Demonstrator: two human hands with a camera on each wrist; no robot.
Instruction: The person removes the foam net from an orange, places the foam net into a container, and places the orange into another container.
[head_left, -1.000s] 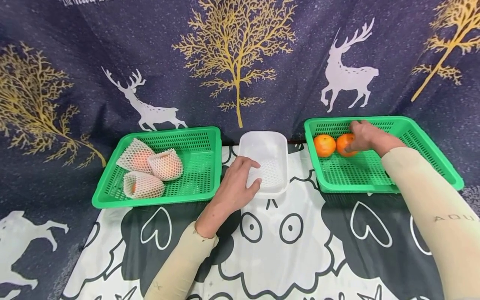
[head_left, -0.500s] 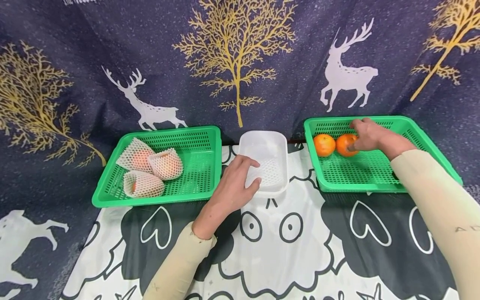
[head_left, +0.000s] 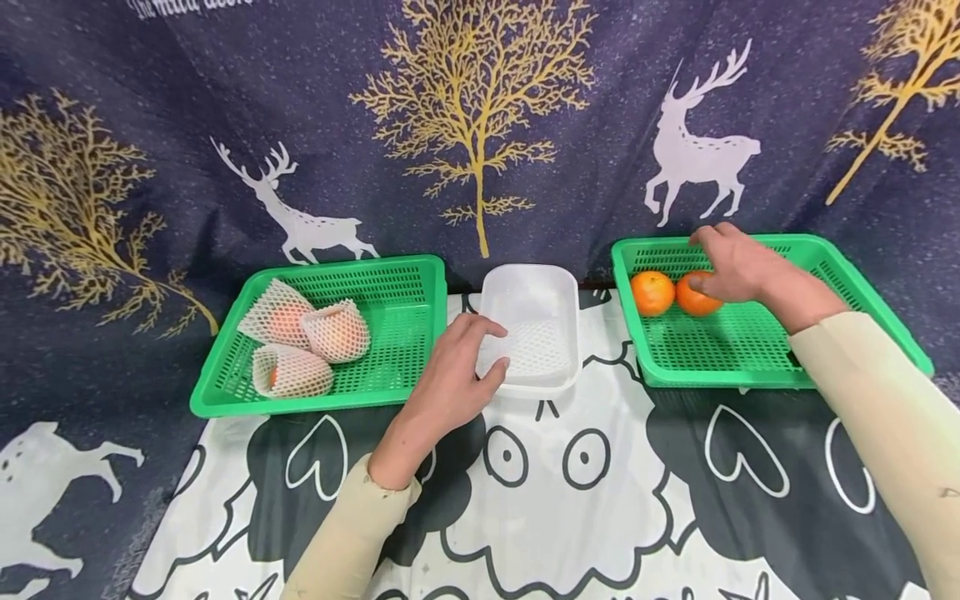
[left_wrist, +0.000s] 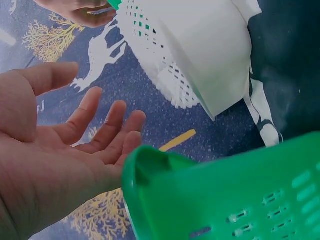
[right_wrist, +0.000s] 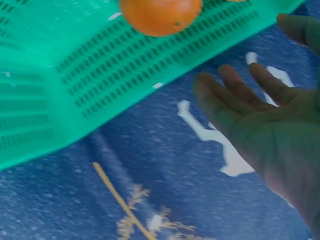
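My right hand [head_left: 738,265] is over the right green basket [head_left: 720,378], its fingers loosely bent with nothing between them. In that basket two oranges sit side by side; the hand partly covers the right orange [head_left: 693,300], while the left orange [head_left: 652,293] is in full view. The right wrist view has the palm [right_wrist: 272,122] apart from the fruit. My left hand [head_left: 448,375] hovers at the left edge of a small white basket [head_left: 534,279], fingers spread and holding nothing. In the left wrist view it is beside the left green basket's corner [left_wrist: 145,170].
At left, the other green basket [head_left: 397,329] holds three fruits in white foam nets [head_left: 337,332]. A dark cloth [head_left: 300,67] with deer and gold trees hangs behind. The table has a black-and-white patterned cover [head_left: 547,517].
My right hand has let go of the right orange and risen away from it, leaving it in the basket. My left hand has shifted slightly left and back from the white basket.
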